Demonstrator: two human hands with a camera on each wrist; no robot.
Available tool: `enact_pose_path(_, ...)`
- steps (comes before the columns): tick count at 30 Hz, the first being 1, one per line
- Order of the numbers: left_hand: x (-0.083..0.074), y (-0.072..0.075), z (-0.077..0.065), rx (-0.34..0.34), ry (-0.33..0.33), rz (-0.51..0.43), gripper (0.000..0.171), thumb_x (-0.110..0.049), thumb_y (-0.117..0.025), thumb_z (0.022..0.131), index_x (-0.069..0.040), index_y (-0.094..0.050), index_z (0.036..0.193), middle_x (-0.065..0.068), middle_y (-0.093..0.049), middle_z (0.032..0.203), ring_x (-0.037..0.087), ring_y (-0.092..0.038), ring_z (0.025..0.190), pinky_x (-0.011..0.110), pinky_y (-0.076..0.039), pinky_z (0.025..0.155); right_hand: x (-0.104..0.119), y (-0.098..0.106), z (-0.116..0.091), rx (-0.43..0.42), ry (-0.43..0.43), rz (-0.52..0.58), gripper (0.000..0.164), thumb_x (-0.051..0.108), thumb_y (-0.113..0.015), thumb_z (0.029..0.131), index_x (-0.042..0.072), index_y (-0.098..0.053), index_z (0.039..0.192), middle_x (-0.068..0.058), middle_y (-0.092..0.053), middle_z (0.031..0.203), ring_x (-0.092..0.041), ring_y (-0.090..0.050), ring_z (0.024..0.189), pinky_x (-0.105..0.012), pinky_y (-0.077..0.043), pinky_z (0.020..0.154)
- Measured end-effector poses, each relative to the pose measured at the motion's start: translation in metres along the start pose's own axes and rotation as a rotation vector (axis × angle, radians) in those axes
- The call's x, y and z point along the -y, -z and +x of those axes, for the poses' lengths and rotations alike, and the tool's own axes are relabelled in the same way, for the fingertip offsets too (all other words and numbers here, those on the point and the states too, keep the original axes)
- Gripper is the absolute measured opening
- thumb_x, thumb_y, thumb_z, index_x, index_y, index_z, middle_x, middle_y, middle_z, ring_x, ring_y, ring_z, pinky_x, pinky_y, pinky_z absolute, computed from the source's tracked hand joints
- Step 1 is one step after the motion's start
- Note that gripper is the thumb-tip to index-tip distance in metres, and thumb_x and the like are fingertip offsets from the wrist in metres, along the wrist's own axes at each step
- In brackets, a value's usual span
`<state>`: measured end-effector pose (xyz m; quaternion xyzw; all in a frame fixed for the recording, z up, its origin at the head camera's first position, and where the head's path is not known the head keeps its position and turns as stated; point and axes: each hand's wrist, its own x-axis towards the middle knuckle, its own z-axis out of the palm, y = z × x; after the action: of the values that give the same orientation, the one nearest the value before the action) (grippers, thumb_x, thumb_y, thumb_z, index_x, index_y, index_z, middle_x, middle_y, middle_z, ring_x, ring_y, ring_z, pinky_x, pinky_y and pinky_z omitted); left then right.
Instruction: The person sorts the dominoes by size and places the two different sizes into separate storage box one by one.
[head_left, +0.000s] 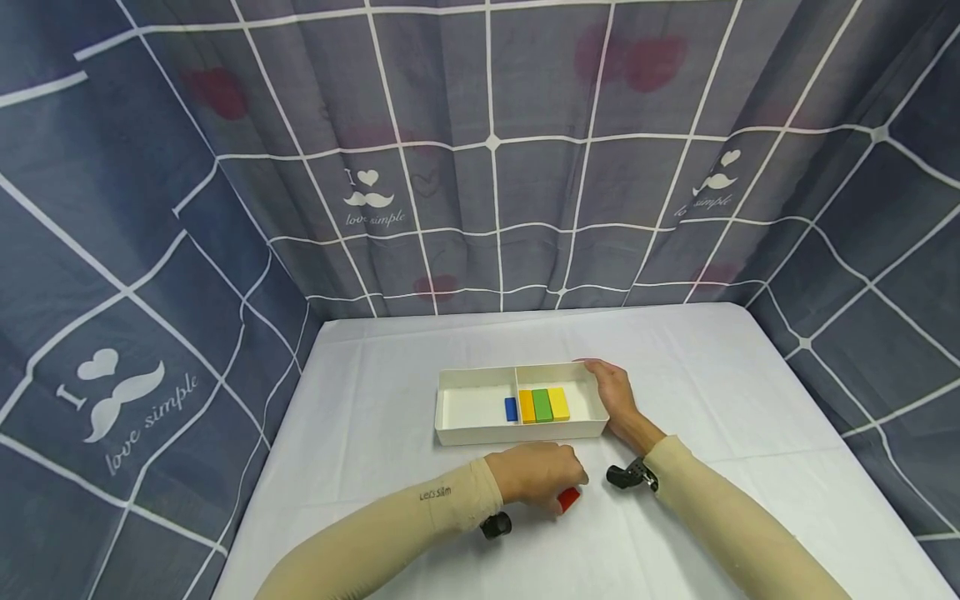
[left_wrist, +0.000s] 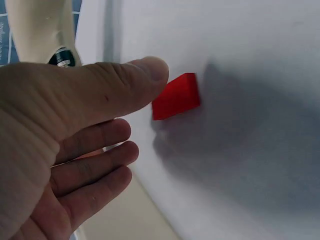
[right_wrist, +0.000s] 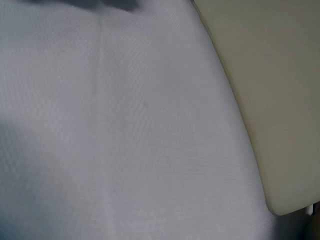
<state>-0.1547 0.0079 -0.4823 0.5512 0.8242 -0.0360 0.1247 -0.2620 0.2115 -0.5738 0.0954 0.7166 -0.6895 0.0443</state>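
Observation:
A white two-compartment box (head_left: 480, 435) stands on the table. In its left compartment a blue block (head_left: 512, 409) lies against the divider. An orange block (head_left: 528, 407), a green block (head_left: 542, 406) and a yellow block (head_left: 558, 404) sit side by side in the right one. My left hand (head_left: 536, 473), in front of the box, pinches a red block (left_wrist: 176, 97); the thumb shows on it in the left wrist view and the index finger is hidden behind. My right hand (head_left: 617, 396) grips the box's right end, fingers at the far right corner.
White cloth covers the table (head_left: 375, 358). Dark checked curtains (head_left: 450, 192) hang behind it and at both sides. A black wrist camera (head_left: 497, 525) sits by the left wrist and another black device (head_left: 630, 475) by the right one. In the right wrist view the box wall (right_wrist: 280, 100) fills the right side.

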Motion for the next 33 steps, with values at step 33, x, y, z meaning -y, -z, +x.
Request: enact_pose_path(33, -0.010, -0.025, 0.002, -0.061, -0.019, 0.179, 0.017, -0.018, -0.093, 0.087, -0.027, -0.083, 0.098, -0.014, -0.078, 0.089, 0.000, -0.067, 0.077, 0.012, -0.055, 0.074, -0.001, 0.000, 0.000, -0.002, -0.001, 0.004, 0.049, 0.033, -0.048, 0.115, 0.000, -0.065, 0.148, -0.021, -0.062, 0.155, -0.029, -0.061, 0.140, -0.027, -0.055, 0.105)
